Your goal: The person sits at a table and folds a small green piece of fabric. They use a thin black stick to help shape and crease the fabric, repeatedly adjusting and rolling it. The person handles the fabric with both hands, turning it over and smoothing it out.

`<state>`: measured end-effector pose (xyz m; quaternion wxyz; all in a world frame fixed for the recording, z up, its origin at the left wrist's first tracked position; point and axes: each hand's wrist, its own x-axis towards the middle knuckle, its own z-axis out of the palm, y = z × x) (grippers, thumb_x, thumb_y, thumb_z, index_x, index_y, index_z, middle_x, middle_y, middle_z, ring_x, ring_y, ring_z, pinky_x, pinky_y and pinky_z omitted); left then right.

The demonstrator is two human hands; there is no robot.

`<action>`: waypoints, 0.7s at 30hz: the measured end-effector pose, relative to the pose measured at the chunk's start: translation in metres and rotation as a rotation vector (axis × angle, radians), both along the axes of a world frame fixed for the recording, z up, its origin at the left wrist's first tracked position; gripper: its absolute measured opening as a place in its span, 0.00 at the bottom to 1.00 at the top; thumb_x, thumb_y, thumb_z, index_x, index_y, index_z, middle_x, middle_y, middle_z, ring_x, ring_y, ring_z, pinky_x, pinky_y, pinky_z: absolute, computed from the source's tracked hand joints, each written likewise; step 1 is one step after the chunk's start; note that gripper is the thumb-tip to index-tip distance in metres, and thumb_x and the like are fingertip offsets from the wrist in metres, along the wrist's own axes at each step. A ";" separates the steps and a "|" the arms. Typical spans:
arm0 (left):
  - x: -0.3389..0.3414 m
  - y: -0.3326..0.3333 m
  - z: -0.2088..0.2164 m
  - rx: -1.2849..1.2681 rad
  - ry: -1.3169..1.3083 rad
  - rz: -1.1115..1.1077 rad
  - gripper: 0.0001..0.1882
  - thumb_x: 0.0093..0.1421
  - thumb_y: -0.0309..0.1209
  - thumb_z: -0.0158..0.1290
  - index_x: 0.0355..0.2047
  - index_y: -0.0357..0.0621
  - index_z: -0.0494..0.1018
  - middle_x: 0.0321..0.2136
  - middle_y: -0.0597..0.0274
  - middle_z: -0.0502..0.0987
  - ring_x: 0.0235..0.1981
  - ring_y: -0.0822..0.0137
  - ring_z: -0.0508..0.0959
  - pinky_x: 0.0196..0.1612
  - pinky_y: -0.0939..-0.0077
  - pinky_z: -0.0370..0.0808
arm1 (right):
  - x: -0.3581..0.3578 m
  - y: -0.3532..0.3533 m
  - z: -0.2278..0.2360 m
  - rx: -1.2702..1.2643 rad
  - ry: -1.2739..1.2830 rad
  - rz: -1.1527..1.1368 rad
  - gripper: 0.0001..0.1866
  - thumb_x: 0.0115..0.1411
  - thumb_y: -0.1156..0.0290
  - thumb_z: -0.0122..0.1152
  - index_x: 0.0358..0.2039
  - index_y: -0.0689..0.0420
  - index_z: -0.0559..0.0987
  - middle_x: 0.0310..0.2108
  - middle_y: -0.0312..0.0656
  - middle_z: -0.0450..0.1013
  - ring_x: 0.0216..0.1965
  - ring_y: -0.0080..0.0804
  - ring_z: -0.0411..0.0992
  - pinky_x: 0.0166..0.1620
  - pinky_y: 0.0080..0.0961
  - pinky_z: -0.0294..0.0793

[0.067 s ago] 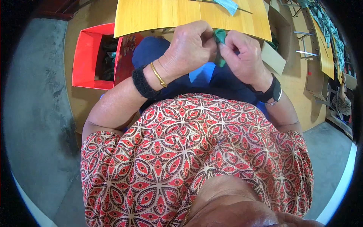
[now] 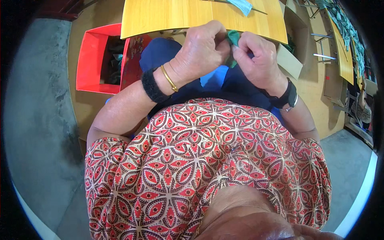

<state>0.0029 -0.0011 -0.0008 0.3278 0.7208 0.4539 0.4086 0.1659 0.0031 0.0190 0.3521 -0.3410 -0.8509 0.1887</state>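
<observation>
Over my lap, at the near edge of a yellow wooden table (image 2: 180, 16), both hands are closed on a small piece of thin green material (image 2: 233, 38). My left hand (image 2: 203, 50) grips its left side with bent fingers and thumb. My right hand (image 2: 258, 58) pinches its right side between thumb and forefinger. Part of the green piece bunches up above the fingers and part hangs down between the hands. The fingers hide most of it, and its exact kind cannot be told.
A light blue piece (image 2: 241, 6) and a thin dark rod (image 2: 259, 11) lie on the table. At the left stands a red box (image 2: 91, 60) with dark contents. An open cardboard box (image 2: 290, 62) is at the right. Further right, another table (image 2: 340, 44) bears heaped blue-green pieces.
My left hand has shifted very slightly to the right and up. The lower part of the green piece hangs a little shorter between the hands.
</observation>
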 end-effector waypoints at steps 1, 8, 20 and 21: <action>0.003 0.001 -0.001 -0.104 -0.143 -0.006 0.04 0.50 0.23 0.49 0.27 0.36 0.69 0.19 0.62 0.73 0.22 0.77 0.73 0.24 0.84 0.70 | 0.002 0.001 0.001 -0.083 0.013 -0.032 0.08 0.46 0.77 0.54 0.18 0.58 0.64 0.13 0.39 0.61 0.15 0.26 0.62 0.19 0.21 0.61; -0.001 0.005 0.004 -0.239 -0.330 0.000 0.03 0.51 0.23 0.49 0.26 0.34 0.70 0.19 0.64 0.73 0.20 0.78 0.72 0.22 0.87 0.69 | 0.006 0.018 -0.013 -0.504 0.321 0.073 0.17 0.49 0.77 0.56 0.38 0.57 0.61 0.26 0.35 0.65 0.26 0.19 0.65 0.29 0.16 0.67; 0.001 0.001 0.008 0.094 -0.142 -0.029 0.04 0.48 0.22 0.51 0.21 0.35 0.67 0.15 0.52 0.70 0.18 0.60 0.73 0.21 0.76 0.68 | 0.008 0.013 -0.012 -0.646 0.404 0.089 0.08 0.51 0.80 0.52 0.32 0.61 0.65 0.24 0.35 0.67 0.25 0.17 0.68 0.25 0.14 0.69; 0.001 0.001 0.008 0.117 -0.120 -0.033 0.04 0.47 0.22 0.51 0.20 0.35 0.67 0.15 0.52 0.70 0.18 0.58 0.72 0.21 0.75 0.68 | 0.007 0.012 -0.011 -0.651 0.398 0.064 0.07 0.51 0.80 0.51 0.31 0.61 0.65 0.22 0.36 0.68 0.24 0.18 0.68 0.24 0.15 0.69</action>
